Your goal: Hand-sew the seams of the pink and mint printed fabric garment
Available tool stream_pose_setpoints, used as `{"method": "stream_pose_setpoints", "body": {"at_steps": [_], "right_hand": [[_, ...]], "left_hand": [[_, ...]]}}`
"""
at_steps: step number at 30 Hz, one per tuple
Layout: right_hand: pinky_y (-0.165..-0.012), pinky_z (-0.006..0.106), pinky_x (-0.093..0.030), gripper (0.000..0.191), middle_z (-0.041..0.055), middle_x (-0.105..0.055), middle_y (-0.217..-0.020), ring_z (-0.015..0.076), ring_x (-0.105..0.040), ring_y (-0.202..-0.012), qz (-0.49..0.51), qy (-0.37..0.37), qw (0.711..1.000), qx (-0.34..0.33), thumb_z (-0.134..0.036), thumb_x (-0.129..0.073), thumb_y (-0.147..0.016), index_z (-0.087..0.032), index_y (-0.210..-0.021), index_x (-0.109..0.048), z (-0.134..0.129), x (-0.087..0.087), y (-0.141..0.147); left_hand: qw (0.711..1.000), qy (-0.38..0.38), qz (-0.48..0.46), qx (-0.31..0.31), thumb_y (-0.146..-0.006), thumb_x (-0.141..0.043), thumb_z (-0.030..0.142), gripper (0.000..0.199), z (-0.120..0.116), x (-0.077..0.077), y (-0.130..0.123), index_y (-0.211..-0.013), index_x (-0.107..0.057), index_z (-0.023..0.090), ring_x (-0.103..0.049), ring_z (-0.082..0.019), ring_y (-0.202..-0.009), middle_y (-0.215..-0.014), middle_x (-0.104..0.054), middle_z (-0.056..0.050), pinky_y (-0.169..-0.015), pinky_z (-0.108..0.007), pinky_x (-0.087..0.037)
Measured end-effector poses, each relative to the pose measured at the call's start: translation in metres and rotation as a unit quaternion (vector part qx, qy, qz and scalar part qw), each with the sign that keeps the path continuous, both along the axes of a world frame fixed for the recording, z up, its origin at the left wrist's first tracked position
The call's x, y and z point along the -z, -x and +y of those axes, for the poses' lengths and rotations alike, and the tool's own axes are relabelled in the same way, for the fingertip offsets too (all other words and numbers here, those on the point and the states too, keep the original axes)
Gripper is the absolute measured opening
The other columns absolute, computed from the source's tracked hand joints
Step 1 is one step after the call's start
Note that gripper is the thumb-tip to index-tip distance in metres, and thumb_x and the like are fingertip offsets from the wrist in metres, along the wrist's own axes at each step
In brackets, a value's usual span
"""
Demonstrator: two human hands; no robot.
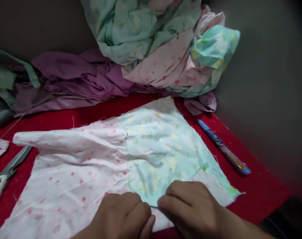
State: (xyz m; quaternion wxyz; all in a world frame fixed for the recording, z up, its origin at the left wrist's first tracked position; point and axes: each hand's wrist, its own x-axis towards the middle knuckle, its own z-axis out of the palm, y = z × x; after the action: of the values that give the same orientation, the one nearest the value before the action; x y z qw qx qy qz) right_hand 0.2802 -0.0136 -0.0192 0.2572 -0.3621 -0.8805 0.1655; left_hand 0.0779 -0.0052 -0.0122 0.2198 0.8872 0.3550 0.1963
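Note:
A patchwork cloth [155, 156] lies in front of me, with a pink dotted part on the left joined by a seam to a pale green flowered part on the right. Its edges are frayed, and the upper left edge is rolled over. My left hand [123, 212] is closed on the near edge of the cloth, fingers curled under. Close beside it, my right hand [193, 205] pinches the same edge, where the green part meets a pink strip. The fingertips are mostly hidden, and whether they hold a needle or pin cannot be made out.
White-handled scissors [9, 169] lie at the left, partly under the cloth. A blue multicolour pen [222, 146] rests on the red tabletop [255, 189] at the right. Behind are crumpled purple fabric [83, 76] and a heap of green and pink fabric [146, 36] against a grey wall.

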Motion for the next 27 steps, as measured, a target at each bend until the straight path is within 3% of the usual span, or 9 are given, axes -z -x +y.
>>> {"method": "stream_pose_setpoints", "body": {"at_steps": [6,12,15,17,20,24,27], "right_hand": [[-0.044,0.029,-0.021,0.027,-0.0030,-0.046,-0.048,0.0107,-0.036,-0.045,-0.059,-0.105,0.992,-0.023,-0.004,-0.048,-0.081,-0.016,-0.058,-0.055,0.001,-0.006,0.004],[-0.042,0.029,-0.017,0.031,-0.0031,-0.045,-0.046,0.0107,-0.034,-0.043,-0.046,-0.140,0.988,-0.033,-0.005,-0.048,-0.083,-0.015,-0.054,-0.054,0.000,-0.003,0.003],[-0.043,0.028,-0.020,0.026,-0.0026,-0.045,-0.049,0.0108,-0.037,-0.045,-0.016,-0.105,0.994,-0.022,-0.006,-0.050,-0.082,-0.015,-0.059,-0.055,0.000,-0.003,0.003],[-0.046,0.026,-0.027,0.016,-0.0009,-0.049,-0.055,0.0107,-0.043,-0.050,0.039,-0.013,0.999,0.018,-0.009,-0.051,-0.082,-0.014,-0.070,-0.059,0.003,-0.004,0.003],[-0.054,0.023,-0.036,0.011,0.0026,-0.057,-0.066,0.0119,-0.052,-0.060,0.085,0.094,0.984,0.128,-0.011,-0.051,-0.082,-0.014,-0.083,-0.062,0.014,-0.005,0.003],[-0.062,0.028,-0.039,0.010,0.0039,-0.060,-0.070,0.0170,-0.054,-0.069,0.021,0.043,0.973,0.226,-0.015,-0.054,-0.080,-0.017,-0.077,-0.063,0.026,-0.005,-0.002],[-0.066,0.030,-0.040,0.009,0.0044,-0.060,-0.074,0.0178,-0.054,-0.072,0.046,0.020,0.967,0.249,-0.013,-0.054,-0.079,-0.016,-0.080,-0.062,0.026,-0.012,-0.007]], "left_hand": [[0.979,0.172,-0.063,-0.085,-0.080,-0.045,0.014,0.017,0.012,-0.008,-0.003,-0.072,-0.057,0.022,-0.056,-0.009,-0.053,-0.060,-0.060,0.005,-0.050,-0.017,-0.039],[0.987,0.122,-0.093,-0.058,-0.078,-0.045,0.012,0.018,0.010,0.004,-0.003,-0.070,-0.059,0.020,-0.056,-0.010,-0.052,-0.059,-0.058,0.001,-0.047,-0.019,-0.037],[0.987,0.126,-0.087,-0.051,-0.076,-0.047,0.012,0.016,0.009,0.003,-0.002,-0.069,-0.059,0.020,-0.054,-0.010,-0.050,-0.057,-0.057,0.002,-0.046,-0.020,-0.037],[0.985,0.137,-0.085,-0.060,-0.074,-0.050,0.012,0.012,0.010,-0.001,-0.002,-0.073,-0.058,0.021,-0.054,-0.010,-0.050,-0.059,-0.056,0.003,-0.047,-0.019,-0.038],[0.975,0.168,-0.108,-0.098,-0.075,-0.053,0.013,0.012,0.015,-0.008,-0.002,-0.082,-0.056,0.022,-0.053,-0.010,-0.052,-0.063,-0.056,0.004,-0.049,-0.018,-0.041],[0.963,0.158,-0.171,-0.134,-0.079,-0.050,0.012,0.008,0.018,-0.014,-0.001,-0.079,-0.053,0.019,-0.053,-0.010,-0.057,-0.066,-0.055,0.002,-0.052,-0.018,-0.042],[0.970,0.116,-0.202,-0.070,-0.077,-0.047,0.004,0.015,0.016,-0.015,0.000,-0.080,-0.053,0.017,-0.055,-0.011,-0.064,-0.071,-0.055,-0.001,-0.057,-0.021,-0.044]]}}
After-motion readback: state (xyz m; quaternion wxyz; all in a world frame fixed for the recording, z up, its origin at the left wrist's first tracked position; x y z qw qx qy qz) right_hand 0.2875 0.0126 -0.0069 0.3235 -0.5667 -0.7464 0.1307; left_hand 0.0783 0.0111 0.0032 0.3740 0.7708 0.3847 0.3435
